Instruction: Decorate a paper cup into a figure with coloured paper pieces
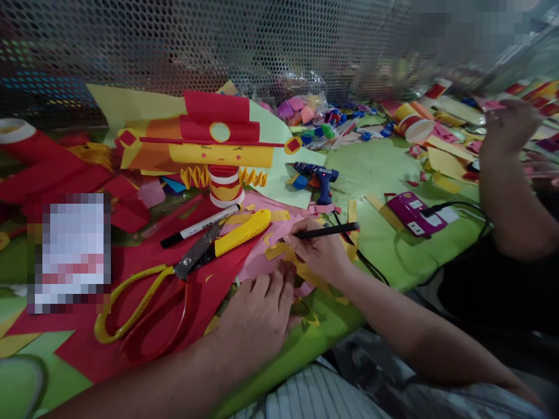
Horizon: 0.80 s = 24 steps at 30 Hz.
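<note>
Black pen (325,231) is pinched between the thumb and fingers of your right hand (321,247), its tip over the scraps of yellow paper (275,253) and pink paper (253,262) just ahead of your left hand (262,305). Your left hand lies palm down, fingers bent and close together; you cannot tell whether it grips anything beneath.

Crowding the space to the left of your left hand are three things: one pair of snips (187,269) with one yellow and one red handle, one yellow cutter (244,233), and one white marker (198,226) with a black cap. They lie over red paper (222,270).

Beyond your hands stands one paper figure (220,154) on one cup (226,189), with two pleated yellow strips (194,176), one each side. One blue glue gun (322,177) lies past your right hand; one black cord (371,266) runs near that wrist. Farther right sits one purple power box (410,212), one plug in it, and beyond that another person's hand (513,125) is raised. Your yellow scraps overlap too much to count.
</note>
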### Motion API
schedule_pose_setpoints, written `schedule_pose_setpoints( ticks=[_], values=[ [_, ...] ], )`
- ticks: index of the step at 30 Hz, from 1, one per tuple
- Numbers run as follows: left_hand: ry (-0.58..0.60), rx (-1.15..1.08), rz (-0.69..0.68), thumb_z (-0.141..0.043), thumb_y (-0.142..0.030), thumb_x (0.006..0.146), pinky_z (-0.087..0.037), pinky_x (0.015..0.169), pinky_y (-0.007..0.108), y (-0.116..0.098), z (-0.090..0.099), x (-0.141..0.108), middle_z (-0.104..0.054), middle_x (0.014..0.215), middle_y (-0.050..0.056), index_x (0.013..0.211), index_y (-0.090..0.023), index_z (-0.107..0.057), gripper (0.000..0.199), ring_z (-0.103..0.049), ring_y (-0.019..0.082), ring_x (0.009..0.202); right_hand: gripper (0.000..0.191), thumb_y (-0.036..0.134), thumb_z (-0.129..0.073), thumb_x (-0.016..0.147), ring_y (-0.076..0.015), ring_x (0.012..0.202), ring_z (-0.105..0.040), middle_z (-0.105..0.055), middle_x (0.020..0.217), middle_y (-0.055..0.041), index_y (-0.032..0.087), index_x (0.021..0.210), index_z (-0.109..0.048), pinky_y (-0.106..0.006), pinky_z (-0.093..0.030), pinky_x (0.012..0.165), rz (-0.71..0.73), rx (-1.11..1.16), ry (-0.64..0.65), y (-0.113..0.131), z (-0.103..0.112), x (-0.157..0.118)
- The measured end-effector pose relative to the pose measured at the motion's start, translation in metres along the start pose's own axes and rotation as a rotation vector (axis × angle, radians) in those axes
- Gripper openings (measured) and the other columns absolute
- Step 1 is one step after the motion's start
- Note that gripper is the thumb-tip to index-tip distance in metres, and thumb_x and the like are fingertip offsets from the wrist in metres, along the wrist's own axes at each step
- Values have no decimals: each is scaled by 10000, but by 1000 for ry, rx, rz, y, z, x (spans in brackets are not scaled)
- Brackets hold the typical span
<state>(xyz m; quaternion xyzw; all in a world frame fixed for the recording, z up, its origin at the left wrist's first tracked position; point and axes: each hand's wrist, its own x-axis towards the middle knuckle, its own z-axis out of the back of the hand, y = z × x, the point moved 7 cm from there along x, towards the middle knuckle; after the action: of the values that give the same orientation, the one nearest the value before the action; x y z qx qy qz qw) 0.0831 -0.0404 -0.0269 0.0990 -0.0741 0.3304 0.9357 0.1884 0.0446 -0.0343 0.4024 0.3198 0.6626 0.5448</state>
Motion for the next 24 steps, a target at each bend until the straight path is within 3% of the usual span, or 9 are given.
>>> schedule_pose_setpoints(
  ticks=[4,8,14,20,24],
  values=[
    [32,-22,1,-429,-437,847,-360,590,345,0,-4,0,-644,998,139,1191,-62,-530,519,-524,220,750,181,359,-560,771,-87,446,-429,-467,548,42,205,734,-471,-220,-342,417,-34,102,31,-1,-9,-3],
    [77,-33,16,-403,-463,854,-364,613,354,2,-7,1,-627,1072,139,1194,-89,-534,522,-516,219,773,227,415,-561,775,-81,428,-444,-482,569,41,207,747,-475,-217,-363,407,-33,149,10,-4,-2,-2],
    [91,-29,48,-354,-465,872,-378,634,356,3,-5,2,-539,1242,175,1264,-95,-475,552,-524,230,839,95,307,-541,811,-118,586,-581,-619,711,-8,213,814,-551,-235,-447,522,177,-183,-58,4,24,-2],
    [156,-16,47,-333,-482,871,-402,630,365,3,-10,2,-561,1208,209,1268,-70,-470,588,-547,240,805,137,252,-442,872,-132,701,-614,-653,789,-18,222,923,-565,-255,-473,632,371,-361,185,17,12,-6],
    [202,-6,49,-381,-503,850,-428,655,375,4,-11,2,-539,1231,240,1260,-41,-473,624,-563,273,885,168,220,-404,877,-149,704,-605,-646,763,-48,196,918,-565,-269,-474,625,447,-454,228,22,8,-7]
  ],
)
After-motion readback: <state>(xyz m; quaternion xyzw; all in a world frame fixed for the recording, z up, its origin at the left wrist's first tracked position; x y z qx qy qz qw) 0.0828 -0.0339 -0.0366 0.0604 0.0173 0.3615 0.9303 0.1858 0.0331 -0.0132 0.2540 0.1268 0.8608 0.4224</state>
